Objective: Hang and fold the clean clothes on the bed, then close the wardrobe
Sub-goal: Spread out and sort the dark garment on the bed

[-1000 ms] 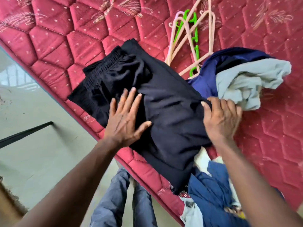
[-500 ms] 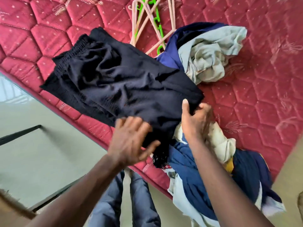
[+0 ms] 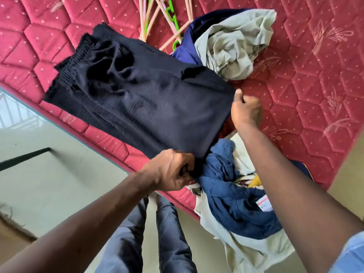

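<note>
Dark navy shorts [image 3: 141, 95] with an elastic waistband lie spread on the red quilted mattress [image 3: 307, 79]. My left hand [image 3: 171, 170] grips the near hem corner of the shorts at the mattress edge. My right hand [image 3: 246, 109] pinches the far hem corner, thumb up. A crumpled grey-green garment [image 3: 236, 46] over a blue one [image 3: 187, 50] lies beyond the shorts. Several pink and green hangers [image 3: 157, 18] lie at the top. A blue and cream pile of clothes [image 3: 232, 203] hangs over the mattress edge near me.
A pale floor [image 3: 43, 186] lies left of the bed, with a dark bar [image 3: 23, 158] across it. My legs in blue jeans [image 3: 145, 237] stand against the mattress edge. The wardrobe is not in view.
My left hand has left the top of the shorts and now grips the near hem. My right hand has taken hold of the far hem corner. The view shifted right.
</note>
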Motion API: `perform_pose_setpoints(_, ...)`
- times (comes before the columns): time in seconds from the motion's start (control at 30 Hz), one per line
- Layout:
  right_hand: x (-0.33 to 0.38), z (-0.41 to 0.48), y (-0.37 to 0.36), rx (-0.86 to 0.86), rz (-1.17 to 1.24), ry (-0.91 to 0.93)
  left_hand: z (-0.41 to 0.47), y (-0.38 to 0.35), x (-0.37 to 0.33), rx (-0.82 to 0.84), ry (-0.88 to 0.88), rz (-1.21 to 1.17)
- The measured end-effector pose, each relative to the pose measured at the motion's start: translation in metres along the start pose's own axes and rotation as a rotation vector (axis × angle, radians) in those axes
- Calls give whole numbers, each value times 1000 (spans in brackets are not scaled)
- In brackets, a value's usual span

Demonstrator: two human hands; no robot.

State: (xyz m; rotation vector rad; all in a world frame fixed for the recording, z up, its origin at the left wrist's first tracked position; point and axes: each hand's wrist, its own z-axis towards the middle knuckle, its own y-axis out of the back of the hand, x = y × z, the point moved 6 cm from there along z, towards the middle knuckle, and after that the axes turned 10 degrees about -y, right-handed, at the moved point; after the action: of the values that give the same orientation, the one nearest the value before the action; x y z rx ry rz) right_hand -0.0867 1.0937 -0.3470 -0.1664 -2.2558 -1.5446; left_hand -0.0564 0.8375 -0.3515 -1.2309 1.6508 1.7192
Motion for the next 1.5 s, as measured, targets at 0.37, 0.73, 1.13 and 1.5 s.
perform_pose_setpoints(0.37,79,-120,-94,62,-506,1421,1,133,102,-618,350,288)
perform_pose_setpoints(0.73,85,-51,-135,-71,-696,1190,111,223,163,-454,483,493)
perform_pose_setpoints(1.13,86,-52,-133,-21,-635,1134,157,272,172,-709,503,354)
perform_pose_setpoints(1.5,100,-62,-132,19,-711,1023,99,356,172,-711,429,553)
